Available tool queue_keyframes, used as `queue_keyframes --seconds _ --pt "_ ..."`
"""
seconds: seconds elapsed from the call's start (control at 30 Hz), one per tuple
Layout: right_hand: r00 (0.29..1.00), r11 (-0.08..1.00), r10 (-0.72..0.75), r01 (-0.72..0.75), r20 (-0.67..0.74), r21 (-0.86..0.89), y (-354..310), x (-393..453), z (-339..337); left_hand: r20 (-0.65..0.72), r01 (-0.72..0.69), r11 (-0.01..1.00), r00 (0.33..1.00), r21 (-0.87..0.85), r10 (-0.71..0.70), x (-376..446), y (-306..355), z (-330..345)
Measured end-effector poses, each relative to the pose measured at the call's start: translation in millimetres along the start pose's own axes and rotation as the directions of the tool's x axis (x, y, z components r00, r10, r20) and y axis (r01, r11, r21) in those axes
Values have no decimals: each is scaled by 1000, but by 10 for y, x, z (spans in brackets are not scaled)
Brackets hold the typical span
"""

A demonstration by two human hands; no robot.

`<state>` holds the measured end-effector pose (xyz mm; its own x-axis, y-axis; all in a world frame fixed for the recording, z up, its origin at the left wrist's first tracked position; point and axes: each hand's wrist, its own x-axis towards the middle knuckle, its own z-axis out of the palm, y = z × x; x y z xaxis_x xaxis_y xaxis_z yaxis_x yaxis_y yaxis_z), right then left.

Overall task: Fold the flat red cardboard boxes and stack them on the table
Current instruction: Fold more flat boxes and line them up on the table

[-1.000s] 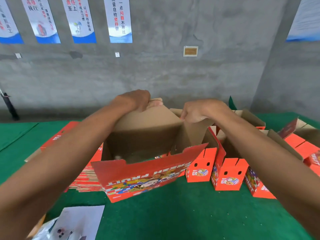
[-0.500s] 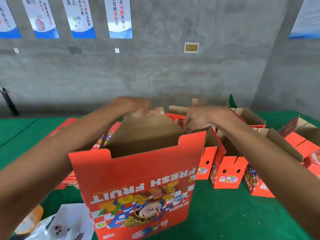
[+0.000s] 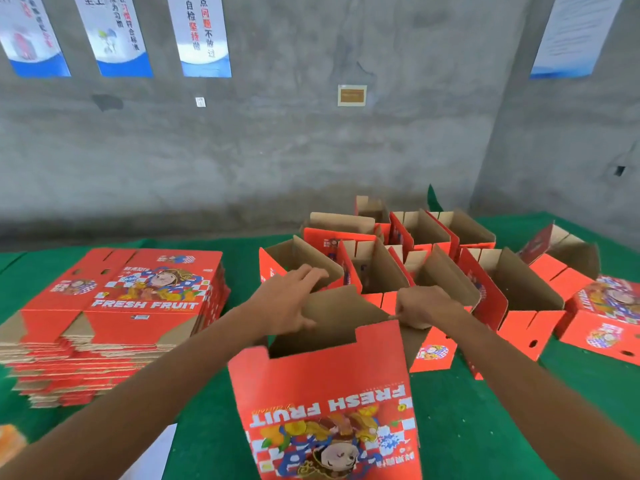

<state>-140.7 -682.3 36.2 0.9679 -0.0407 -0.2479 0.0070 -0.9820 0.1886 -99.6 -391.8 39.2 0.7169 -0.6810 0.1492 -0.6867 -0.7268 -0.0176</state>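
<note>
Corrugated cardboard box (image 3: 325,403), printed red outside with a slight sheen, raw matt brown inside; flat stack (image 3: 114,317) showing fluted edges; desk (image 3: 485,427) covered in green, seemingly felt-like cloth; wall (image 3: 311,150) of rough grey concrete; posters (image 3: 204,36) possibly glossy paper.

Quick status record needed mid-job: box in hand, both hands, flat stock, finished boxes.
box in work: red box, opened up, print upside down to camera
left hand: fingers spread, resting on the brown far panel
right hand: grips the box's right top corner
flat stock: stack of flat boxes on the left of the green table
finished: opened boxes grouped behind and to the right
</note>
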Motion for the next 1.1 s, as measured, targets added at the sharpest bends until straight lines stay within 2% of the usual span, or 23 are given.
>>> queue_keyframes --seconds 0.07,0.13,0.17,0.23,0.27,0.3,0.33,0.4,0.47,0.57,0.63,0.7,0.77,0.83,0.93,0.97,1.0,1.07,1.1 --pt "999 996 18 -20 28 82 157 32 74 116 10 999 993 -41 -5 -157 0 66" --pt "999 989 24 -28 27 142 255 62 136 129 -2 973 991 -233 33 -310 -15 102" --pt "999 987 25 -29 24 157 289 82 168 98 23 908 995 -418 20 -391 -35 105" --pt "999 986 35 -39 26 162 344 116 242 48 45 693 999 -720 -15 -532 -115 134" --pt "998 987 48 -52 29 152 368 129 271 39 37 611 999 -791 -10 -585 -161 175" --pt "997 989 65 -68 29 134 392 148 306 44 41 580 999 -813 -9 -629 -204 227" --pt "996 990 85 -87 23 109 405 165 340 67 64 593 998 -803 -16 -665 -247 286" --pt "994 991 114 -114 4 72 393 194 396 130 172 685 985 -708 -113 -704 -277 350" --pt "995 995 95 -94 -31 21 349 205 414 130 238 784 971 -573 -200 -646 -245 450" --pt "995 993 -37 26 -92 -118 325 223 369 131 223 884 974 -412 -185 -532 -74 594" --pt "992 990 -97 88 -76 -113 347 212 313 161 207 940 973 -271 -167 -443 78 659" --pt "989 991 -132 130 -64 -28 379 179 215 196 167 984 969 -66 -151 -363 199 746" --pt "982 974 -167 179 -91 140 382 121 83 170 142 988 974 56 -150 -315 303 880" --pt "974 915 -165 210 -156 346 366 31 18 133 180 982 974 48 -185 -313 384 1010" --pt "958 834 -49 194 -281 517 355 -140 146 59 262 965 964 -21 -260 -322 477 1166" --pt "941 768 22 201 -338 609 380 -174 243 30 282 959 959 -34 -281 -320 497 1195" --pt "918 627 133 214 -374 749 416 -203 329 5 300 953 954 -47 -300 -313 514 1215" --pt "893 155 342 253 -292 955 480 -246 492 -35 338 939 940 -62 -341 -292 569 1231" --pt "907 -16 355 250 -228 968 493 -257 579 -58 357 932 931 -59 -360 -281 605 1228"
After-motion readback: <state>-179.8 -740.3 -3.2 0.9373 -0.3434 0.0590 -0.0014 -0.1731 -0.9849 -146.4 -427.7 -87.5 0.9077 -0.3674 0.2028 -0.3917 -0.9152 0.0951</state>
